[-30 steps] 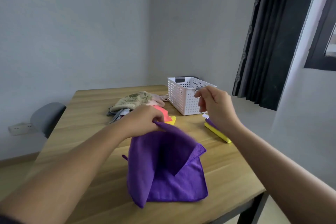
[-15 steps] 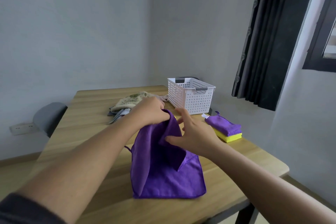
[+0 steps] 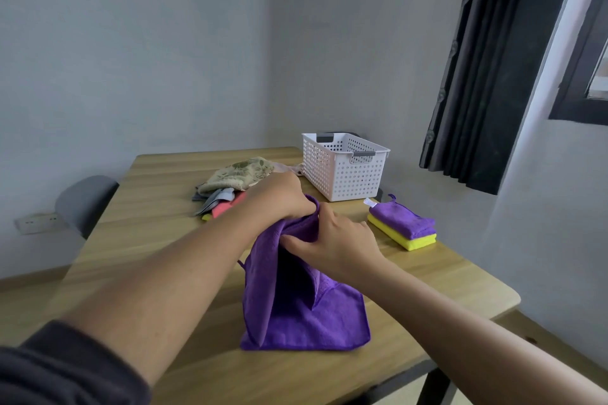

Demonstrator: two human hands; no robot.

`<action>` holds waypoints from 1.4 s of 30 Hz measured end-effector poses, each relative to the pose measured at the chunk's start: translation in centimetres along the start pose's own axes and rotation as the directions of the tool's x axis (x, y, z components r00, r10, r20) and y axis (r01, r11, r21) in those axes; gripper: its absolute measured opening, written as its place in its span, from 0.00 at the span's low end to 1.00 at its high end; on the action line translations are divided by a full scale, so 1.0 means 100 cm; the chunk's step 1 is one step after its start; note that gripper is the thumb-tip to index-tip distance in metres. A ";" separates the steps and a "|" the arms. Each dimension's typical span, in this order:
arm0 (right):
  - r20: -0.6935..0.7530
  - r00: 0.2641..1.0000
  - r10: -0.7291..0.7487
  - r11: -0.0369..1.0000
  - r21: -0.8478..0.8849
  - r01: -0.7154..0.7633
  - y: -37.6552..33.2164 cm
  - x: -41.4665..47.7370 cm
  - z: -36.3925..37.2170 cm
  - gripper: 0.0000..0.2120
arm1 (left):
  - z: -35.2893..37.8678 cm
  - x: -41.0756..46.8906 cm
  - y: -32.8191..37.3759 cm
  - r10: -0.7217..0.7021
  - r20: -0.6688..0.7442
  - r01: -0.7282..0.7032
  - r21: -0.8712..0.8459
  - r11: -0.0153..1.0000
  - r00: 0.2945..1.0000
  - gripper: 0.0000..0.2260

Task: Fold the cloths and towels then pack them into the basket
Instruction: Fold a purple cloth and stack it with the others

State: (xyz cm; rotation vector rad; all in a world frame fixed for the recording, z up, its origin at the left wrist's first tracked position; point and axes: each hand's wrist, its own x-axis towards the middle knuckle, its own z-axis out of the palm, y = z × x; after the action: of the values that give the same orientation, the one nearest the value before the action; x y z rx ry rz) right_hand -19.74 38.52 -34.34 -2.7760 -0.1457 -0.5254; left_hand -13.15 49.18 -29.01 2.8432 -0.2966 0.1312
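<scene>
A purple cloth [image 3: 306, 316] lies partly lifted on the wooden table [image 3: 158, 207]. My left hand [image 3: 279, 196] grips its raised far edge. Just right of it, my right hand [image 3: 335, 240] pinches the same top edge, thumb tucked under the fold. The cloth's lower half rests flat near the table's front. A white perforated basket [image 3: 345, 168] stands at the back right; its inside is hidden. Two folded cloths, purple [image 3: 406, 220] on yellow [image 3: 408, 242], are stacked to the right of my hands.
A loose pile of unfolded cloths [image 3: 230, 181], floral beige on top with grey and pink beneath, lies behind my left hand. A grey chair [image 3: 84, 200] stands at the table's left. A dark curtain [image 3: 493, 76] hangs at the right by the window.
My right hand came back from near the basket to the purple cloth and now pinches its raised edge beside my left hand. The left hand kept its hold.
</scene>
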 end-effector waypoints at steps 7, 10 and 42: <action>0.022 0.999 0.028 0.999 -0.030 -0.027 0.006 0.004 0.006 0.14 | 0.006 0.004 -0.003 0.045 0.015 -0.045 0.011 0.999 0.999 0.18; 0.043 0.999 -0.008 0.999 -0.043 0.010 0.020 0.010 0.004 0.05 | 0.006 0.000 -0.010 0.151 0.049 -0.152 0.011 0.988 0.987 0.15; -0.290 0.954 0.081 0.949 0.314 0.015 0.099 0.119 -0.215 0.07 | -0.156 0.032 -0.062 0.069 -0.459 -0.374 -0.618 0.691 0.886 0.08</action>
State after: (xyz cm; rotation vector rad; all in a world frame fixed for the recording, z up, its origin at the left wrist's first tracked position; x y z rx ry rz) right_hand -14.48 22.78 -13.73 -2.3544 -0.1023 -0.8294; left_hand -9.61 58.86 -15.36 1.9475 -0.4869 0.5327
